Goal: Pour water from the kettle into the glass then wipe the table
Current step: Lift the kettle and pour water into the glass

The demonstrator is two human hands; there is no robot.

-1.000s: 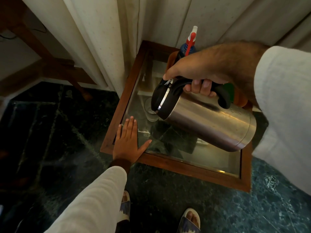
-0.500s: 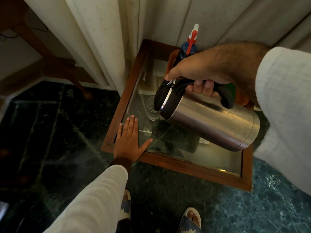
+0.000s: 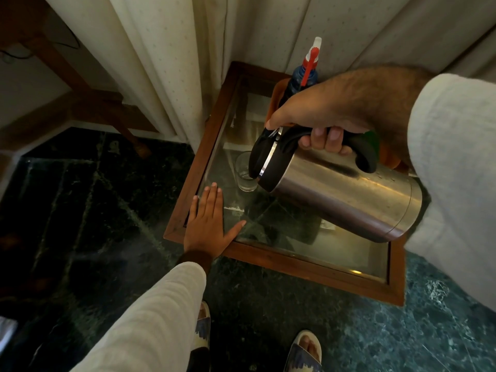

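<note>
Gripping the black handle, the right hand wraps its fingers around the brushed stainless-steel kettle, which is tilted in the centre-right of the frame with its black-rimmed mouth over the small clear drinking glass. The glass stands upright on the wood-framed glass-topped table. The left hand lies flat, fingers spread wide, on the table's lower-left corner. A blue spray bottle with a red trigger stands at the table's upper edge.

Glass-topped table bears a glass, spray bottle, left hand.
</note>
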